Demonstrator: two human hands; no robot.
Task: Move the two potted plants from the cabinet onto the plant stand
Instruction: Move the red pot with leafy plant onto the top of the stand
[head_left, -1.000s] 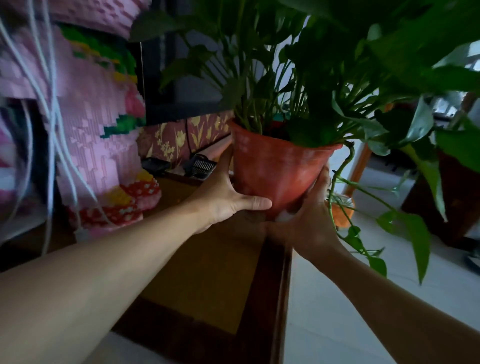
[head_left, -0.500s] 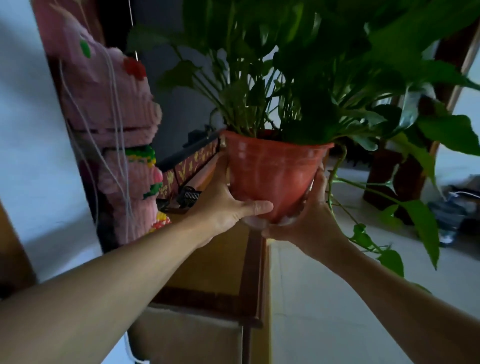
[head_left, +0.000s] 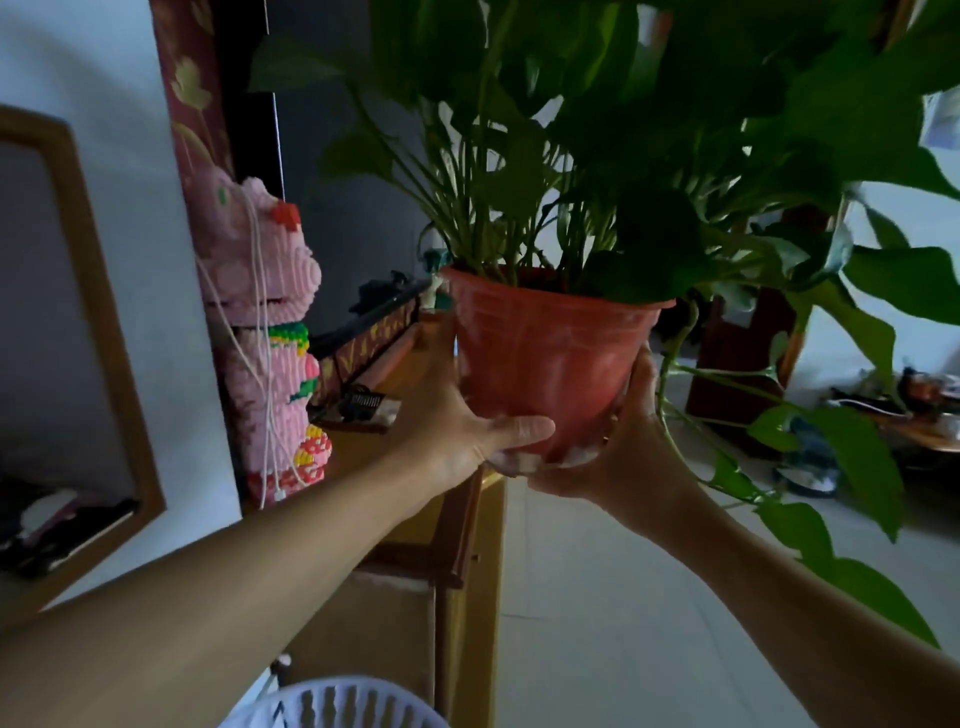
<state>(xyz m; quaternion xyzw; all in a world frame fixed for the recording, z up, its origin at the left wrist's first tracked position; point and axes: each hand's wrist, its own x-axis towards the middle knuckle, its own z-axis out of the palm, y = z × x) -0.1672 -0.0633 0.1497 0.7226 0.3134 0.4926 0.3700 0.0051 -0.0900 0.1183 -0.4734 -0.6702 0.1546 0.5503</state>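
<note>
Dim room, cabinet (head_left: 457, 525) lower centre; my left hand (head_left: 457, 431) and right hand (head_left: 623, 457) clasp the upright pot (head_left: 550, 358) mid-frame, clear of it, no stand visible.

Both arms outstretched, left hand (head_left: 457, 431) and right hand (head_left: 623, 447) cupped, gripping

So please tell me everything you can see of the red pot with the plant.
The red pot looks like thin plastic, round, tapering downward, with pale scuffs. It is upright, lifted clear of the cabinet. The left hand grips its lower left side and the right hand cups its base. Green leaves fill it; vines trail off its right side.
</note>
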